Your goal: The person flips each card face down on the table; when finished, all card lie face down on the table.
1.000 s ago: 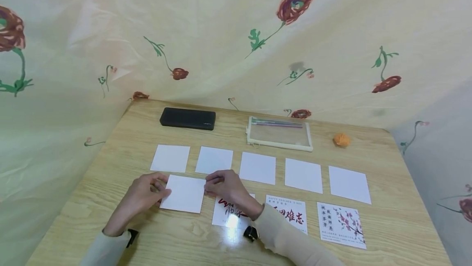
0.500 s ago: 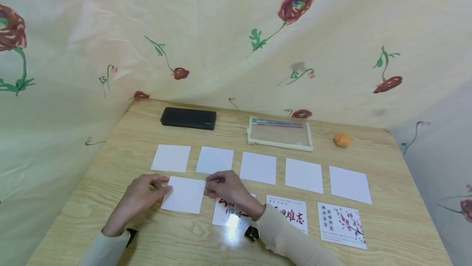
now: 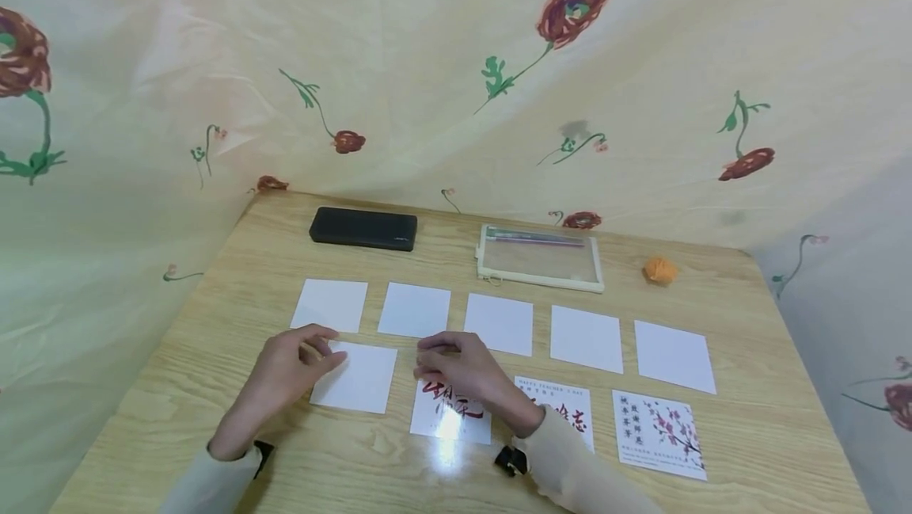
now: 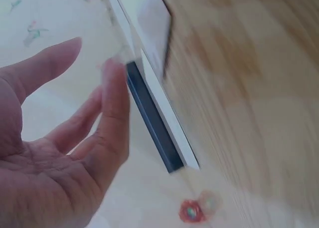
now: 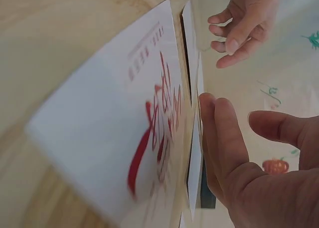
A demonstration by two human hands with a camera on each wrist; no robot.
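Note:
A blank white card point(image 3: 366, 391) lies in the front row at the left. My left hand point(image 3: 290, 367) hovers by its upper left corner, the thumb overlapping the card in the head view. In the left wrist view the thumb and fingers point(image 4: 115, 103) stand apart, holding nothing. Right of the card, my right hand point(image 3: 463, 371) is over the top of a card with red brush lettering point(image 3: 445, 419). Its fingers point(image 5: 229, 128) are loosely bent and hold nothing. Further right lie another red-lettered card point(image 3: 545, 391), partly hidden by the right arm, and a blossom card point(image 3: 663, 435).
Several blank white cards point(image 3: 506, 324) form a back row across the wooden table point(image 3: 769, 387). Behind them are a black case point(image 3: 363, 229), a clear zip pouch point(image 3: 541, 260) with pens in it and a small orange crumpled ball point(image 3: 660, 270). A flowered cloth point(image 3: 427, 86) hangs behind.
Both hands had fingertips at the side edges of the front white card. The right hand has drawn off to the right, and the left has come up and inward over the card's corner.

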